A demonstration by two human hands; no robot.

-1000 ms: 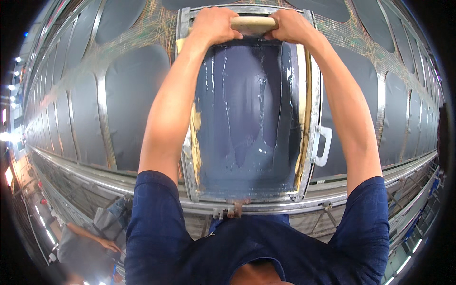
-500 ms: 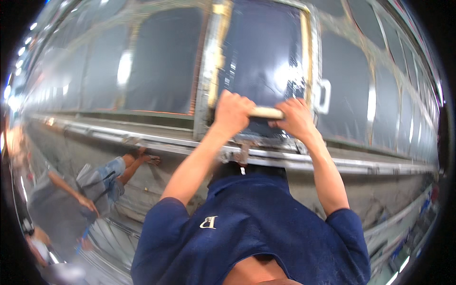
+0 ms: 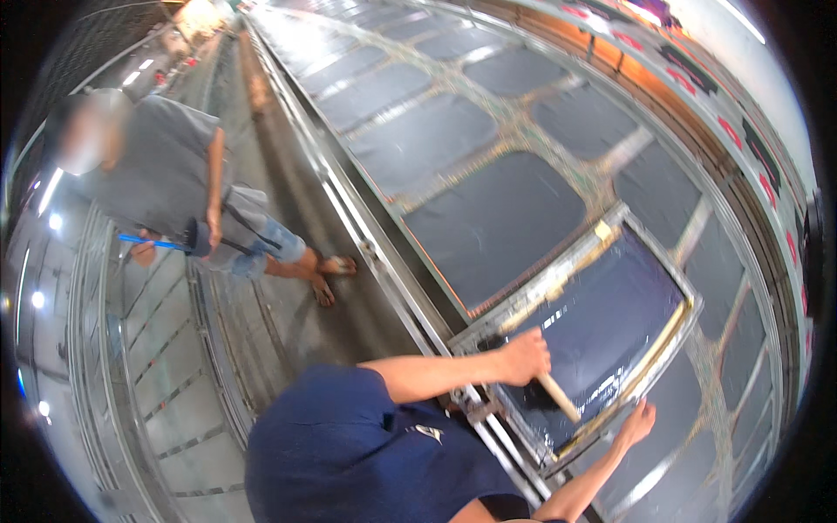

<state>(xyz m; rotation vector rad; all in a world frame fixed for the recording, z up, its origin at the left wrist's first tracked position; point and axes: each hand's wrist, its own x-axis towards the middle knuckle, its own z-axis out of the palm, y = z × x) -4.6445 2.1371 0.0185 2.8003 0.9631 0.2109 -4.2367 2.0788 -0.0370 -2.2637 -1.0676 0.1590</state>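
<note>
A screen-printing frame (image 3: 565, 261) with a dark, shiny mesh lies over the long printing table. My left hand (image 3: 523, 356) is closed around one end of a wooden-handled squeegee (image 3: 559, 397), which rests across the near part of the screen; its blade is hidden. Beside the frame's right side, my right hand (image 3: 639, 422) is curled closed where the frame's white handle sits. My fingers mostly cover that handle.
A metal rail (image 3: 349, 212) runs along the table edge. Dark rounded panels (image 3: 497, 231) cover the tabletop in rows. To the left, in the aisle, stands another person (image 3: 166, 157) in a grey shirt, holding a blue-handled tool (image 3: 153, 241).
My right hand has left the squeegee and moved to the frame's side handle. My left hand keeps its hold. The view has turned left, bringing the other person more fully into sight.
</note>
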